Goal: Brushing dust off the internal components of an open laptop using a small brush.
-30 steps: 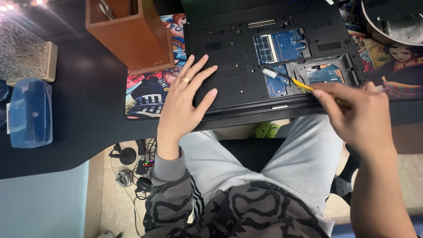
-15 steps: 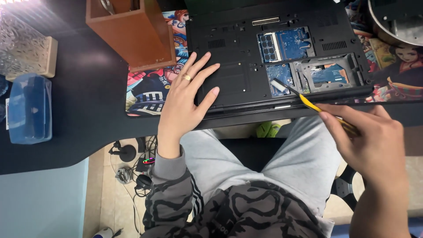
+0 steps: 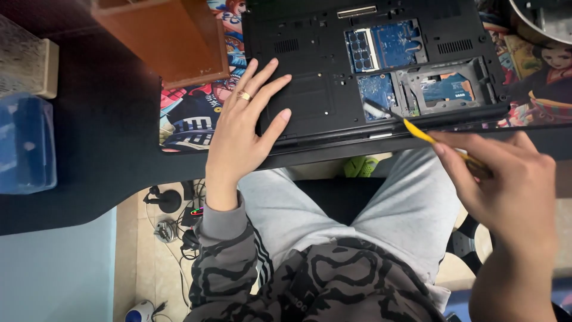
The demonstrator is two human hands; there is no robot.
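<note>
Nearest the camera, below the bench (image 3: pixel 89 197) edge, sits the person's lap in grey trousers and a patterned dark top, with cables and small gear on the floor to the left. Just above it, the right hand (image 3: pixel 506 185) hovers off the bench's front edge, fingers curled and pinched around a thin yellow brush (image 3: pixel 420 132) that slants up and left; its pale tip (image 3: pixel 375 107) reaches the open bay of the laptop (image 3: pixel 310 65), by the small blue board. The left hand (image 3: pixel 244 131) lies flat and released, palm down, fingers spread across the laptop's black underside near its front left corner, a ring on one finger, its wrist hanging over the bench edge. The laptop lies upside down on a colourful printed mat (image 3: pixel 190 119), its cover panels off so that blue circuit boards and a metal drive bay show. On the left of the bench stands a clear blue box (image 3: pixel 27 143); what it holds cannot be made out. Farther back a patterned pale box (image 3: pixel 27 56) sits at the left, and a brown wooden box (image 3: pixel 161 36) stands on the mat's far corner, its contents out of sight. At the far right corner, a round metal dish (image 3: pixel 542 21) is partly in frame.
</note>
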